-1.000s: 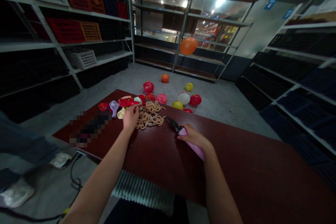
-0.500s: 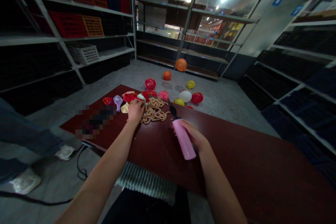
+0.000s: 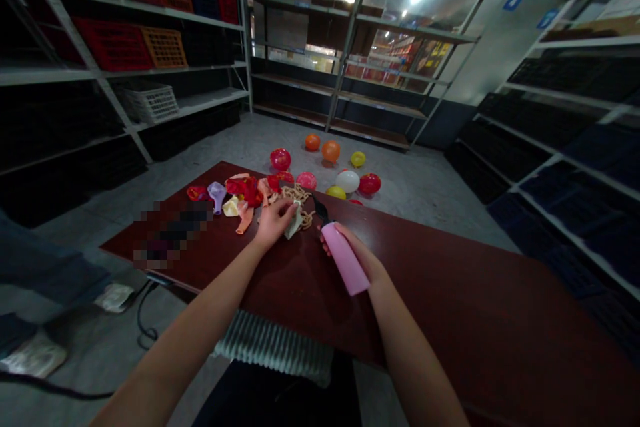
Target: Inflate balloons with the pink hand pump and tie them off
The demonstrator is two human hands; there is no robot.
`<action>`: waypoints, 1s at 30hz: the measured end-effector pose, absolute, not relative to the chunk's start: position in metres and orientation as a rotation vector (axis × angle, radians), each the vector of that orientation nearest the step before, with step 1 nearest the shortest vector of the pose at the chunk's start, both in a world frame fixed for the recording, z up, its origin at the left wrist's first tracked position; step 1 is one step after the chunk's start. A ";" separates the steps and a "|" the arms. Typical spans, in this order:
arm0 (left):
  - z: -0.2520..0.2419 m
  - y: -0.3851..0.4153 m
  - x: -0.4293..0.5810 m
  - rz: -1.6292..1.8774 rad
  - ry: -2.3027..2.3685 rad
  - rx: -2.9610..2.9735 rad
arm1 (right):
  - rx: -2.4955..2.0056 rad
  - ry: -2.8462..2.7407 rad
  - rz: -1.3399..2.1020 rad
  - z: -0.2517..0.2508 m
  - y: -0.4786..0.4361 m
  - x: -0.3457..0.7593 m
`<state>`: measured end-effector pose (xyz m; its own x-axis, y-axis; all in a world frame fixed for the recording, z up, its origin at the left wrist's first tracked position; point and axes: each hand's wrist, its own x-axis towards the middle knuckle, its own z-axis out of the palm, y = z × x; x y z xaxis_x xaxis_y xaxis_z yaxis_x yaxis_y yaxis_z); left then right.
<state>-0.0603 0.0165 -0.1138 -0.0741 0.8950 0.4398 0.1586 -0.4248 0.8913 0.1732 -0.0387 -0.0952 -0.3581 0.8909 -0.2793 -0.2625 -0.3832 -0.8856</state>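
My left hand [image 3: 276, 221] pinches a limp pale green balloon [image 3: 293, 223] above a heap of tan rope [image 3: 306, 219], part of which is hidden behind the hand. In my right hand [image 3: 357, 250] is a pink hand pump [image 3: 345, 260], gripped around its body, its black nozzle [image 3: 321, 208] pointing away from me toward the rope. Left of the rope lies a pile of uninflated balloons: red ones [image 3: 245, 188], a peach one [image 3: 245, 219], a cream one [image 3: 231, 207] and a lilac one [image 3: 217, 195].
Dark red table [image 3: 450, 307] under my arms. Inflated balloons lie on the floor beyond it, among them an orange one [image 3: 331, 151] and a white one [image 3: 348, 181]. A blurred-out item [image 3: 175, 233] rests at the table's left. A person's legs [image 3: 45, 267] stand at left. Shelves with crates [image 3: 115, 43] surround.
My left hand has lifted the pale green balloon from the pile and moved right, closer to the pump nozzle. The airborne orange balloon has dropped to the floor.
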 end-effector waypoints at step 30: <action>-0.104 0.026 -0.069 1.471 0.599 0.626 | -0.973 -1.216 2.032 -0.089 -0.050 0.153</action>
